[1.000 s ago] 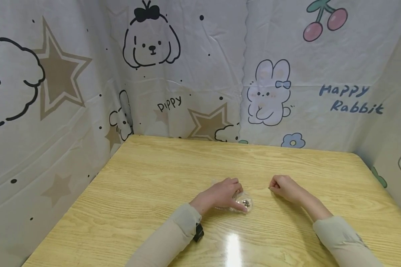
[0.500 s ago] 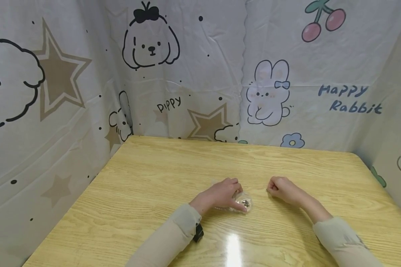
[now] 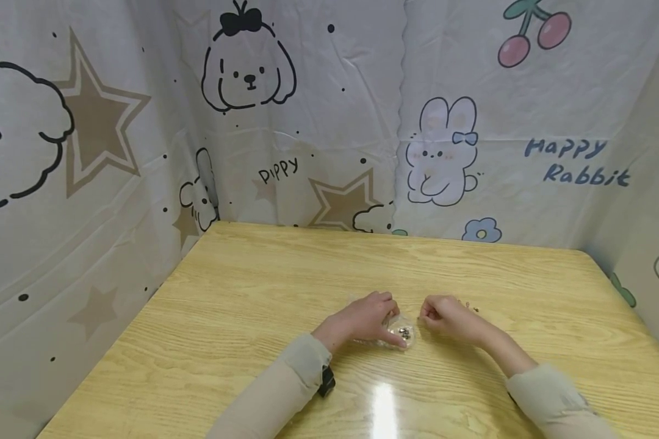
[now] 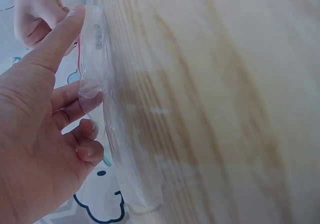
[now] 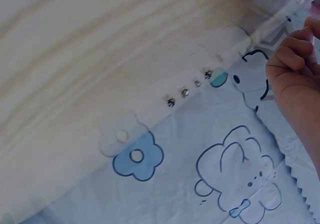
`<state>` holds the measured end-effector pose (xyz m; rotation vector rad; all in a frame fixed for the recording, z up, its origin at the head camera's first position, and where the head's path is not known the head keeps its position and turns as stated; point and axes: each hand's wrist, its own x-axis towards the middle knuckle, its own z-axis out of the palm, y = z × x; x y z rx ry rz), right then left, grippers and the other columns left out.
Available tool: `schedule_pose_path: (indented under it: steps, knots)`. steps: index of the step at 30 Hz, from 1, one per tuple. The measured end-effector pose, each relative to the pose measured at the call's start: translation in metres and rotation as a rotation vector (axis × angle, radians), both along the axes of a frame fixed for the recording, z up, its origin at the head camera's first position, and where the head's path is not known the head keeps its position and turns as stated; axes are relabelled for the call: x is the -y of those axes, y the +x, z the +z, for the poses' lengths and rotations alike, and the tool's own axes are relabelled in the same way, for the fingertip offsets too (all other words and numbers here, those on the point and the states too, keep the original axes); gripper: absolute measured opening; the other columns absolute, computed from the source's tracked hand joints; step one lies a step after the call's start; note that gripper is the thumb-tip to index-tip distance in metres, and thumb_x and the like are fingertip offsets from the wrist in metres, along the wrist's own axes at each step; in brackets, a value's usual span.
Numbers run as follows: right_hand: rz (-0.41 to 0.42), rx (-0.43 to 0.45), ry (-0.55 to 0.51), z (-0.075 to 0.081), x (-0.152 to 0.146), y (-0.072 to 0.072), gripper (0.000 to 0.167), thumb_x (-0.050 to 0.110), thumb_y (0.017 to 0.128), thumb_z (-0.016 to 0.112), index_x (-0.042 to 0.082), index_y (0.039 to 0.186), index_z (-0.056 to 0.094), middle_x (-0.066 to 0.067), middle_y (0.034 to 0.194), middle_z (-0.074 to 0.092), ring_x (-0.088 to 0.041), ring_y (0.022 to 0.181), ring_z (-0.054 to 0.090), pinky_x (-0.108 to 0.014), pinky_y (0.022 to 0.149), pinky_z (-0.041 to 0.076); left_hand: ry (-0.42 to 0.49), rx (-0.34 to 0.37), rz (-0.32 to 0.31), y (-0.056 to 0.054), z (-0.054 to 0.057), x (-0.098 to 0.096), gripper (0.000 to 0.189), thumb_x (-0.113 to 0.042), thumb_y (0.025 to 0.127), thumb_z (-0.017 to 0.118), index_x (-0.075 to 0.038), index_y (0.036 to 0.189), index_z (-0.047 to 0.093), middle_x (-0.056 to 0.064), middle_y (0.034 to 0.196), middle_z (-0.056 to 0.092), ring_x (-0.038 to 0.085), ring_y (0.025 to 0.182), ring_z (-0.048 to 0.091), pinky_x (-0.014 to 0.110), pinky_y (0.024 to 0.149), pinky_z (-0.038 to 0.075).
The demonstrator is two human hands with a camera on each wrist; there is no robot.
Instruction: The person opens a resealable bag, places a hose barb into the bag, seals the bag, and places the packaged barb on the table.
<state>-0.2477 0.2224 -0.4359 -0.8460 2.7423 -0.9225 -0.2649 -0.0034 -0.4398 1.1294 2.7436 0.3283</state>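
My left hand holds a clear plastic zip bag by its mouth, thumb along one edge and fingers on the other side. A thin red line runs along the opening. Inside lie small dark, shiny metal pieces. To the right of the bag, my right hand is curled, with finger and thumb pinching a tiny dark piece close beside the bag's mouth. In the right wrist view, the fingers of the right hand are folded and hide what they pinch.
Several small shiny metal pieces stand in a loose row on the wooden table, just behind the right hand. A cloth curtain with cartoon drawings hangs around the table's back and sides. Light glares on the front of the tabletop.
My right hand has moved left toward the bag with the tiny piece at its fingertips, uncovering the small pieces on the table. The left hand and the bag have stayed put.
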Motion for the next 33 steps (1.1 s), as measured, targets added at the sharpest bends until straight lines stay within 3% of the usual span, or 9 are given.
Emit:
schedule_pose_path:
  steps: [11, 17, 24, 33]
  knots:
    - [0.123, 0.011, 0.018, -0.004, 0.021, 0.005, 0.008, -0.001, 0.092, 0.058, 0.003, 0.086, 0.061, 0.001, 0.075, 0.059, 0.003, 0.063, 0.042, -0.017, 0.056, 0.040, 0.012, 0.015, -0.001, 0.000, 0.001, 0.001, 0.065, -0.062, 0.076, 0.073, -0.013, 0.117, 0.064, -0.006, 0.103, 0.054, 0.007, 0.086, 0.044, 0.017, 0.069, 0.038]
    - [0.131, -0.014, 0.033, -0.006, 0.021, 0.005, 0.010, -0.002, 0.091, 0.058, 0.004, 0.084, 0.061, 0.002, 0.075, 0.059, 0.003, 0.063, 0.041, -0.017, 0.056, 0.040, 0.004, 0.013, -0.003, 0.001, 0.001, 0.001, 0.064, -0.063, 0.077, 0.073, -0.013, 0.117, 0.063, -0.006, 0.104, 0.055, 0.007, 0.086, 0.044, 0.017, 0.069, 0.038]
    - [0.043, 0.012, -0.001, 0.002, 0.015, 0.008, 0.007, 0.002, 0.093, 0.059, 0.004, 0.086, 0.062, 0.001, 0.075, 0.059, 0.001, 0.063, 0.044, -0.018, 0.056, 0.042, -0.010, 0.000, -0.001, 0.001, 0.000, 0.000, 0.066, -0.064, 0.076, 0.072, -0.014, 0.119, 0.063, -0.006, 0.105, 0.055, 0.007, 0.089, 0.044, 0.017, 0.071, 0.039]
    - [-0.127, -0.078, 0.038, 0.001, -0.012, 0.002, 0.010, 0.003, 0.092, 0.061, 0.007, 0.083, 0.061, 0.002, 0.073, 0.056, -0.002, 0.066, 0.044, -0.020, 0.059, 0.040, -0.017, 0.010, 0.006, 0.001, 0.000, 0.000, 0.068, -0.064, 0.076, 0.072, -0.014, 0.120, 0.063, -0.006, 0.106, 0.054, 0.007, 0.090, 0.045, 0.018, 0.074, 0.041]
